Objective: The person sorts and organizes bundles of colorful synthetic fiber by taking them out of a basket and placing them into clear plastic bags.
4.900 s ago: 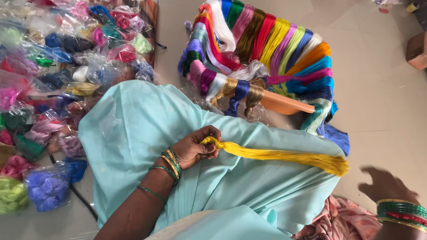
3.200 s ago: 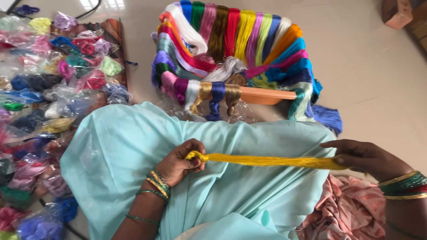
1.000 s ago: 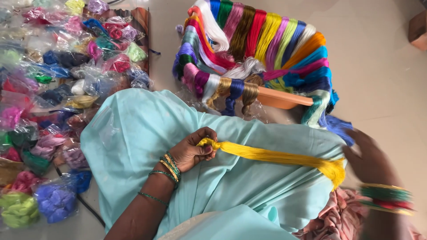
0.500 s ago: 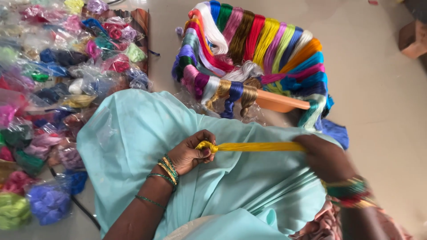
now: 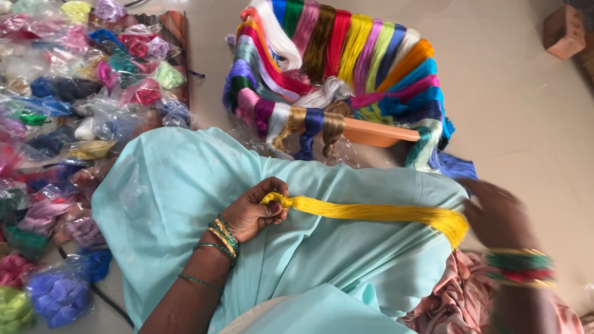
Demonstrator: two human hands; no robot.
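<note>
Since the frame half a second back, right hand (image 5: 498, 213) slid out past the loose end of the yellow thread bundle (image 5: 371, 212); left hand (image 5: 253, 210) unchanged. Floor left: clear bags of coloured thread (image 5: 80, 105) piled up. Light blue cloth (image 5: 185, 185) over the lap, pale tiled floor (image 5: 513, 105) behind. Orange tub (image 5: 377, 133) draped with multicoloured skeins (image 5: 346, 55) upper centre; brown box (image 5: 563, 31) top right. Left fingers (image 5: 275, 210) closed on bundle's knotted end. Bundle lies stretched rightward across cloth. Right hand blurred, just beside the fanned tip; grip can't be told.
</note>
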